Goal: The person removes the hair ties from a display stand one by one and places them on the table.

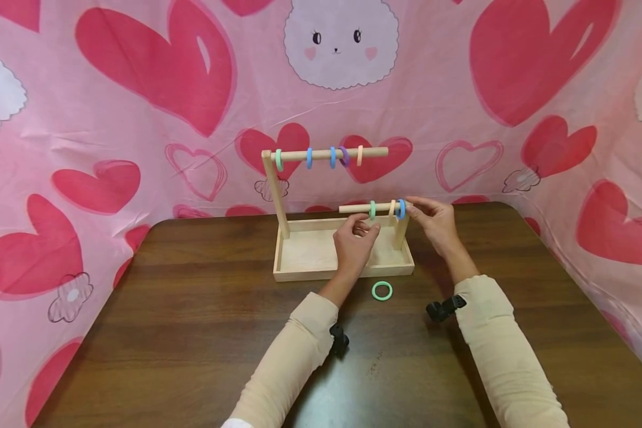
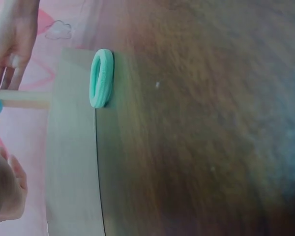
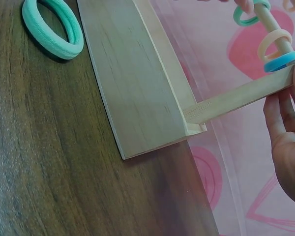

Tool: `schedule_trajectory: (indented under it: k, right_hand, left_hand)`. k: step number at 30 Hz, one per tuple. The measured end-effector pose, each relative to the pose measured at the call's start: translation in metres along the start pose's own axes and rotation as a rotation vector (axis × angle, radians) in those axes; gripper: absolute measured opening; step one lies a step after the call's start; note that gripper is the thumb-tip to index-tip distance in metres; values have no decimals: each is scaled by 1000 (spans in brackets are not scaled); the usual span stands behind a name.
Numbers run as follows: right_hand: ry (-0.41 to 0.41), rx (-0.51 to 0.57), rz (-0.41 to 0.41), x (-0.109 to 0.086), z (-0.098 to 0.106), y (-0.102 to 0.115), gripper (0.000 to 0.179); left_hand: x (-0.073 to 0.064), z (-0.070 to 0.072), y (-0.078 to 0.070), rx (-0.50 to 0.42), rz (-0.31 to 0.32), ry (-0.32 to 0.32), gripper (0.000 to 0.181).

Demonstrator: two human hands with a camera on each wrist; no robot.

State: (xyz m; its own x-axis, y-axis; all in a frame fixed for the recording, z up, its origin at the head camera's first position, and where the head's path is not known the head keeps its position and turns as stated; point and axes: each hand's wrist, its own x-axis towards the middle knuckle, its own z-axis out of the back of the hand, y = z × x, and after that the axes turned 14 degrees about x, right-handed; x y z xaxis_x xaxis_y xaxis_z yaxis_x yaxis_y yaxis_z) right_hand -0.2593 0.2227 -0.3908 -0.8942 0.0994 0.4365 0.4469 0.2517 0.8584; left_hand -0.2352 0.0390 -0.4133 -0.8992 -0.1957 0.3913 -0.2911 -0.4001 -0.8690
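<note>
Nearest, on the brown table (image 1: 208, 321), a loose green ring (image 2: 106, 81) lies flat in front of the wooden tray (image 1: 310, 276), apart from both hands. Beyond it, the left hand (image 1: 354, 244) reaches over the tray's front edge, fingers bent; whether they pinch anything, I cannot tell. Its fingertips are right at a second green ring (image 1: 372, 214), which hangs on the lower rod (image 1: 350, 209), just above the thumb.

The right hand (image 1: 435, 223) grips the top of the short post (image 3: 241, 98), thumb on one side and fingers on the other. Just beside its fingertips a blue ring (image 1: 403, 209) sits at the post end of the lower rod, with a peach ring (image 1: 392, 211) next to it, on the side toward the green one.

Farther up, the upper rod (image 1: 294, 156) carries five more rings, well clear of the fingers. Behind hangs a pink heart-patterned cloth (image 1: 428, 89).
</note>
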Motion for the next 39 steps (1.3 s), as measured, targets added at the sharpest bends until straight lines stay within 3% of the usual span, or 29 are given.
schedule_trajectory:
  k: [14,22,39]
  right_hand:
    - [-2,-21,-21,1,-1,0,31]
    - [-14,-23,-18,3,0,-1,31]
    - [-2,-28,-19,4,1,-1,31]
  left_hand:
    - [5,-4,-3,-31,31,3,19]
    - [7,-5,-2,-13,-22,26,19]
    - [9,-2,-1,77,-50,45,17]
